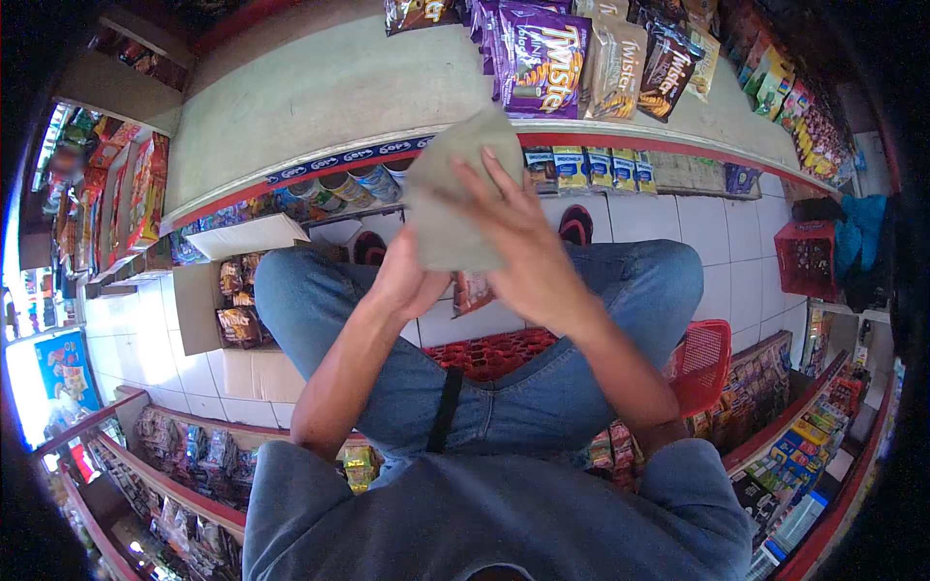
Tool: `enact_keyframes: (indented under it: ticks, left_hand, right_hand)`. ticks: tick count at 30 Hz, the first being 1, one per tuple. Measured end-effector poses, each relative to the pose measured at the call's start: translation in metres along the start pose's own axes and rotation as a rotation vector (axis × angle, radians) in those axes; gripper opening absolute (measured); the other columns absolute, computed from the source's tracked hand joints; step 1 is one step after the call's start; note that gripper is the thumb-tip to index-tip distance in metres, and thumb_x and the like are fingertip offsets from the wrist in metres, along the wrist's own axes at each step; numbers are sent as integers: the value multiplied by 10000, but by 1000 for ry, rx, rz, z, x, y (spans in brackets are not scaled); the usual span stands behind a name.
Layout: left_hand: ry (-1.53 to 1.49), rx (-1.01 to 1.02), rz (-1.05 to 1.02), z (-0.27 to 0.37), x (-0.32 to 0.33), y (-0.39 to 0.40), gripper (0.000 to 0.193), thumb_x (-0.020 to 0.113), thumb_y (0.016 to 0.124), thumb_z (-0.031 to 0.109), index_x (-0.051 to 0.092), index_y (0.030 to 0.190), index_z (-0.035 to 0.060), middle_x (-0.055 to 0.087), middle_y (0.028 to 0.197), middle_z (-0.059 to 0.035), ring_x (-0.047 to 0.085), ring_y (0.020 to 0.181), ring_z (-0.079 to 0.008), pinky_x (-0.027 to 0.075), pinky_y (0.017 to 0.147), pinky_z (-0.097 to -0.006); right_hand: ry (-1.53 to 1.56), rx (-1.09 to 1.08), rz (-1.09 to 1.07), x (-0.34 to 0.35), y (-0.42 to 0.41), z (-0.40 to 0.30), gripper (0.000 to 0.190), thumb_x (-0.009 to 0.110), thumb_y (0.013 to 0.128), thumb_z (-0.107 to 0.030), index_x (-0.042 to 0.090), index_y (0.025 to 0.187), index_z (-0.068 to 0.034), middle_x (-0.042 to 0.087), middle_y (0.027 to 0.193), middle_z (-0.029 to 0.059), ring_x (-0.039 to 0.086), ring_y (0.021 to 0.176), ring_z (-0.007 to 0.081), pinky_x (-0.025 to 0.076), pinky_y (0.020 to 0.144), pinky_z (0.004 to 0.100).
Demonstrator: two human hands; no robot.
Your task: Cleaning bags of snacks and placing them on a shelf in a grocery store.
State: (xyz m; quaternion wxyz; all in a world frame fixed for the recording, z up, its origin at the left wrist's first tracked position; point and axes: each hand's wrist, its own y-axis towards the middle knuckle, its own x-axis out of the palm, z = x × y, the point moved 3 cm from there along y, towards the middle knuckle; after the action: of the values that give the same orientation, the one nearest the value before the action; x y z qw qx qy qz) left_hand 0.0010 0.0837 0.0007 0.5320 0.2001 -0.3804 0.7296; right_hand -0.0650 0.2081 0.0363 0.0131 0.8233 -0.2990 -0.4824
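A pale grey-green cloth (461,218), blurred by motion, hangs between my hands in front of the shelf edge. My left hand (414,279) holds its lower left part. My right hand (505,210) lies across the cloth's face with fingers spread; whether it grips the cloth is unclear. Below the hands, a small reddish-brown packet (472,292) is partly hidden. Beyond the cloth, purple Twister snack packs (541,62) stand on the pale shelf (312,87), beside beige packs (616,65) and dark brown packs (668,69).
An open cardboard box (200,309) of snack packs stands on the tiled floor by my left knee. A red plastic basket (701,363) is by my right thigh. Cans (374,183) and hanging sachets (599,168) line the lower shelf. Stocked racks (196,450) stand behind me.
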Motion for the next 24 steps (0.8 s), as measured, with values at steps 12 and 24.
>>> enact_keyframes:
  ticks: [12,24]
  left_hand:
    - [-467,76,-300,52,-50,12,566,308,1094,376,326,1581,87,452,1556,-121,472,1395,-300,370,1179,-446]
    - [-170,23,52,29,-16,10,533,340,1097,432,474,1472,77,583,1418,-98,576,1285,-256,447,1108,-445]
  right_hand:
    - [76,-323,-108,25,-16,-22,493,555,910,-108,622,1391,-192,583,1453,-54,473,1421,194,235,1231,592]
    - [419,33,324,-7,-11,21,513,575,825,-29,618,1337,-29,497,1504,215,502,1351,390,395,1120,422]
